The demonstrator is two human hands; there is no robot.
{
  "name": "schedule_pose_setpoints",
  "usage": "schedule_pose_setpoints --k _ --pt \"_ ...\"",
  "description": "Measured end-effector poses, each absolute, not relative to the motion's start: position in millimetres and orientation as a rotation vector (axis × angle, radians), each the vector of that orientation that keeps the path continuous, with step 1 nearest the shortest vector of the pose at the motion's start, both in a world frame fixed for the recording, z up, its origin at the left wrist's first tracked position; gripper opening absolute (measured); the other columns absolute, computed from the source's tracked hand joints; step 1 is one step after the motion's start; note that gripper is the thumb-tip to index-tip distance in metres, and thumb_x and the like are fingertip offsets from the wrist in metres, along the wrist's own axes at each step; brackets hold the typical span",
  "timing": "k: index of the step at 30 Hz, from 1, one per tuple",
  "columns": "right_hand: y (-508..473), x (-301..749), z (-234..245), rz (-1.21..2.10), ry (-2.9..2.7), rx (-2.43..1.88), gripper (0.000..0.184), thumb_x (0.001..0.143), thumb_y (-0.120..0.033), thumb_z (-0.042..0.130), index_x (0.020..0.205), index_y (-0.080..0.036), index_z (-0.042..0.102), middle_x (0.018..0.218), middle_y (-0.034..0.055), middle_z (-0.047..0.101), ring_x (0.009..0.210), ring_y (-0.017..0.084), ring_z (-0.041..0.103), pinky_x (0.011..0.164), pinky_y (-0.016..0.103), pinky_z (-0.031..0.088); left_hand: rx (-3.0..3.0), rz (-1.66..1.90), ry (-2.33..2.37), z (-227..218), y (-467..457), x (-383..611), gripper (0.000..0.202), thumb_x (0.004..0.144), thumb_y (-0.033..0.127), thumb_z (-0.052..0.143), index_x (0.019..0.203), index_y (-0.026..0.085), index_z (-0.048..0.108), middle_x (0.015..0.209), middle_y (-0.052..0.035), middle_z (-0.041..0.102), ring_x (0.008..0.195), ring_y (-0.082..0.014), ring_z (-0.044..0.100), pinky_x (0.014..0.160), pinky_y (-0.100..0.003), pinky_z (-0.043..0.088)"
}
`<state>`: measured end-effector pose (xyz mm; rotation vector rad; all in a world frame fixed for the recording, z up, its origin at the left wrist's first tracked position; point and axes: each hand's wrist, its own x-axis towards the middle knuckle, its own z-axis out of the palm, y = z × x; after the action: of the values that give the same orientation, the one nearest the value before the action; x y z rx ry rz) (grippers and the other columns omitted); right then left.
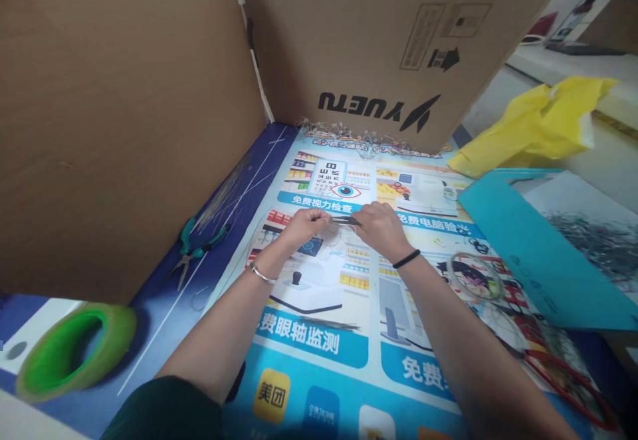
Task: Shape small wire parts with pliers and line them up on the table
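Note:
Both hands meet over the middle of the printed poster. My right hand (381,228) is closed around small dark needle-nose pliers (343,220), their slim jaws pointing left. Closed in a pinch beside the jaw tips, my left hand (306,226) appears to hold a thin wire, mostly covered by the fingers. A faint wire loop (339,252) shows just below the hands. To the left lie teal-handled pliers (192,248), jaws apart, near a bundle of thin straight wires (222,195). More dark wires (319,320) rest on the poster below my hands.
Cardboard walls (349,41) stand at the back and left, with tangled wire scraps (366,137) along the back. A green-cored tape roll (77,350) sits front left. On the right are a teal box (543,254) of wire pieces, a yellow bag (538,124), a clear ring-shaped coil (474,277) and red-handled tool (568,383).

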<state>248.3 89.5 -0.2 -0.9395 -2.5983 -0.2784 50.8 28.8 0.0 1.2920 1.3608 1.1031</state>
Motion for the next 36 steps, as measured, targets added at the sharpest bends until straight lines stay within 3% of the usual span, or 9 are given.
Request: schedule_pose_setpoints --k 30,36 --pt "89.2 249.8 1.5 -0.379 -2.531 -0.914 0.021 0.084 -0.030 0.049 0.085 -0.020 0.068 0.076 0.0061 0.060 0.076 0.019 0.042 0.071 0.032 0.023 1.310 1.080 1.374 1.1 28.1 51.2 0.022 0.070 0.034 0.057 0.069 0.013 0.059 0.060 0.0012 0.051 0.052 -0.0066 0.038 0.052 -0.021 0.032" --pt "88.4 249.1 1.5 -0.338 -2.586 -0.899 0.017 0.080 -0.028 0.054 0.084 -0.019 0.068 0.079 0.0060 0.062 0.079 0.019 0.043 0.071 0.032 0.023 1.327 1.084 1.352 2.2 26.3 50.4 0.023 0.070 0.036 0.056 0.066 0.013 0.057 0.059 0.0024 0.046 0.053 -0.0061 0.035 0.051 -0.020 0.030"
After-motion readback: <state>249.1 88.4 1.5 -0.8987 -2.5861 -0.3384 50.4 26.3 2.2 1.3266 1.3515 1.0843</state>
